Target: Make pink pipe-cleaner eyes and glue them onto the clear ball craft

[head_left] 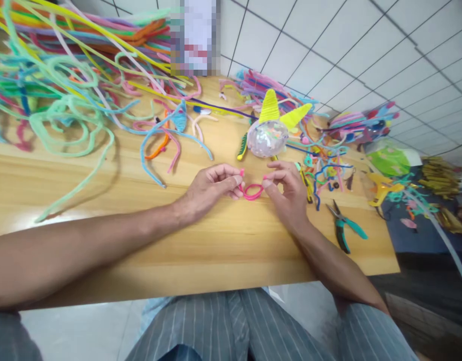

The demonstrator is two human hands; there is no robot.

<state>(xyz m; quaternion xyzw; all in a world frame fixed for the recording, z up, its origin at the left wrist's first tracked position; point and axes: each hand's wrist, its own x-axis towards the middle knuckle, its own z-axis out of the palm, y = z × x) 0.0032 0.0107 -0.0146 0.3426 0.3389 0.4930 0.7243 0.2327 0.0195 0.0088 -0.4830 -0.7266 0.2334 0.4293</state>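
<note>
Between my two hands a pink pipe cleaner is bent into a round loop just above the wooden table. My left hand pinches one end between thumb and fingers. The other end sits in a pinch of my right hand, thumb against index finger. Just beyond the hands rests a clear ball with sparkly filling, topped by two yellow pointed ears. A green-handled tool with a yellow tip lies beside the ball.
Long coloured pipe cleaners pile up at the back left, with a mint green coil before them. Teal-handled pliers lie right of my right hand. Small scraps and a yellow glue gun are farther right, near the table edge.
</note>
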